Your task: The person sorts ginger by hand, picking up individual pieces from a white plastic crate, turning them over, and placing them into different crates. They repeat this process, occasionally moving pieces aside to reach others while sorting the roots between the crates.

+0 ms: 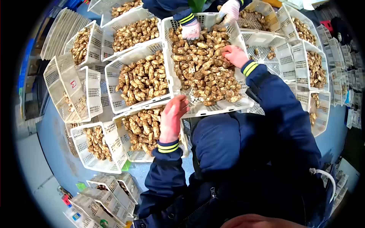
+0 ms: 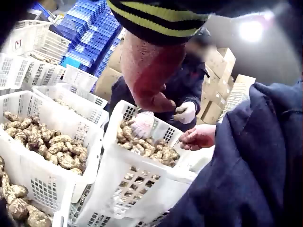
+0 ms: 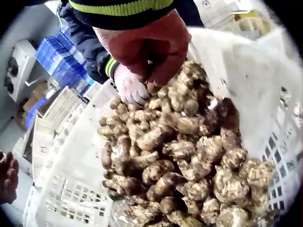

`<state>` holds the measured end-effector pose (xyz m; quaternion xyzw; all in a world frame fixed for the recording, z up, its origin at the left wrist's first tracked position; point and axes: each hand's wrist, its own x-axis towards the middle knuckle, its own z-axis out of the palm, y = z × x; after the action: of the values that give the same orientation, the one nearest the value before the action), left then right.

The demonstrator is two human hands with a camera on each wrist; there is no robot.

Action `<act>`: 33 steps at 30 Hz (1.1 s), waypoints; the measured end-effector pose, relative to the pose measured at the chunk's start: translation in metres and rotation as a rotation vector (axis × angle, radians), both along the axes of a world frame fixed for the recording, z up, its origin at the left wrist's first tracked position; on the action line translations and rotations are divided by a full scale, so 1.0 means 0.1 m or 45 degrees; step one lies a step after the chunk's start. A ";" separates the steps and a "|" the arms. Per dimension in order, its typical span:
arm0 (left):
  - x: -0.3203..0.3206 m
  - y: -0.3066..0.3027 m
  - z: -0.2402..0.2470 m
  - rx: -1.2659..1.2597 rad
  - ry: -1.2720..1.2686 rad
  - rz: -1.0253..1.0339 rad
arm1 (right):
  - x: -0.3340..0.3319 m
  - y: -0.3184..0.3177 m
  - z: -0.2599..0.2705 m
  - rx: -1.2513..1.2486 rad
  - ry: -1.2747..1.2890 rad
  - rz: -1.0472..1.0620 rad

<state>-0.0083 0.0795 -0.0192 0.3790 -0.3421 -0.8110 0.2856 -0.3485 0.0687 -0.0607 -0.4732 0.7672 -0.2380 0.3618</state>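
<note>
A white plastic crate (image 1: 243,102) full of knobbly brown-and-cream tubers (image 1: 203,70) stands before my body. At its right side my right hand (image 1: 236,57) reaches over the pile, finger and thumb pinching a small brown tuber in the right wrist view, partly hidden by the fingers. By the crate's near left corner hangs my left hand (image 1: 173,116), fingers loosely bent and holding nothing. Across the crate, another person's gloved hand (image 1: 191,30) rests on the tubers; the other gloved hand (image 2: 186,112) holds a tuber at the far right corner.
More tuber-filled crates stand left of it, one close beside (image 1: 141,78) and one nearer me (image 1: 143,127). On the right a crate (image 1: 272,57) holds only a few tubers. Stacked crates (image 1: 102,199) sit on the floor at lower left. Blue stacks (image 2: 87,35) and cardboard boxes (image 2: 220,71) are behind.
</note>
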 end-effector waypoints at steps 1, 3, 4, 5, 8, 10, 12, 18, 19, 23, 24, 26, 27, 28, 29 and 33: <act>-0.11 0.03 0.06 -0.046 -0.005 -0.067 | 0.02 0.10 0.16 -0.095 -0.405 -0.176; -0.29 0.13 0.16 0.015 0.105 -0.128 | 0.13 0.20 0.64 -0.087 -0.056 -0.094; -0.35 0.16 0.23 -0.004 0.149 -0.153 | 0.09 0.24 0.58 -0.142 0.123 -0.020; -0.38 0.21 0.31 -0.020 0.191 -0.183 | 0.04 0.26 0.52 -0.194 0.301 0.050; -0.31 0.32 0.50 -0.058 0.136 -0.146 | 0.16 0.15 0.45 0.092 0.696 0.243; -0.22 0.36 0.52 -0.059 0.076 -0.059 | 0.27 0.04 0.23 0.171 0.864 0.313; -0.08 0.37 0.44 -0.088 -0.045 -0.026 | 0.37 -0.06 0.10 0.312 0.978 0.447; 0.00 0.21 0.07 0.041 -0.037 0.032 | 0.25 -0.21 -0.70 0.393 1.188 0.597; -0.04 0.18 0.05 0.036 -0.012 0.024 | 0.28 -0.16 -0.50 0.419 1.277 0.602; -0.25 0.16 0.07 -0.005 -0.060 -0.009 | 0.16 0.07 0.32 -0.057 0.166 0.089; -0.28 0.19 0.13 -0.088 0.010 -0.050 | 0.22 0.15 0.47 -0.136 -0.396 -0.074; -0.39 0.22 0.20 -0.103 -0.009 -0.117 | 0.44 0.30 0.82 -0.260 -1.062 -0.220; -0.43 0.24 0.25 -0.113 0.026 -0.108 | 0.61 0.38 1.07 -0.252 -0.945 -0.108; -0.46 0.26 0.31 -0.126 0.092 -0.052 | 0.79 0.44 1.23 -0.324 -0.889 -0.025; -0.50 0.26 0.36 -0.141 0.159 0.003 | 0.98 0.50 1.35 -0.398 -0.832 0.058; -0.36 0.24 0.52 0.105 0.590 0.169 | 1.59 0.69 1.61 -0.601 -0.151 0.532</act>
<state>-0.0438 0.1031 0.0324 0.2160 -0.2083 -0.8690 0.3935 -0.1898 0.1373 0.1007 -0.6765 0.5546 -0.3573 0.3272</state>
